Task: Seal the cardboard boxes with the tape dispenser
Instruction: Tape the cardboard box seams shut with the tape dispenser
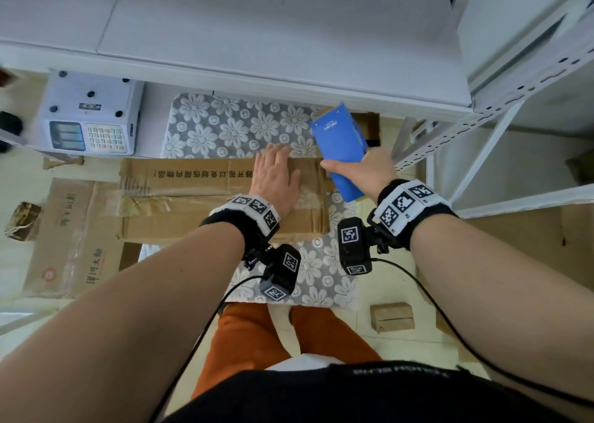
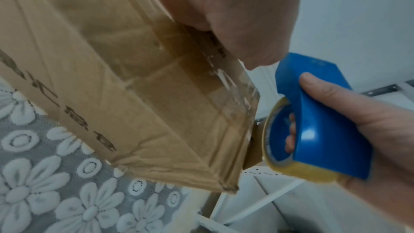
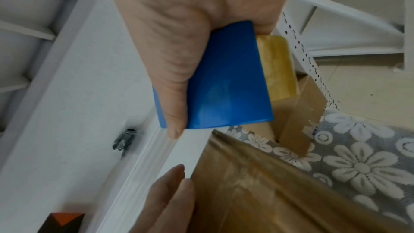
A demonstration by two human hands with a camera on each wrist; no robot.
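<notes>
Cardboard, creased and limp: the box (image 1: 221, 194) lies on the flowered mat (image 1: 225, 123) and looks light. Her left hand (image 1: 276, 178) lies spread flat on its top. At three o'clock her right hand (image 1: 366, 172) grips the blue tape dispenser (image 1: 340, 146), best held by its smooth plastic body.

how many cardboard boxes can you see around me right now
4. The box under my left hand; a flattened box on the floor at left; an open box behind the tape dispenser; a small box at lower right. Others may be hidden.
</notes>
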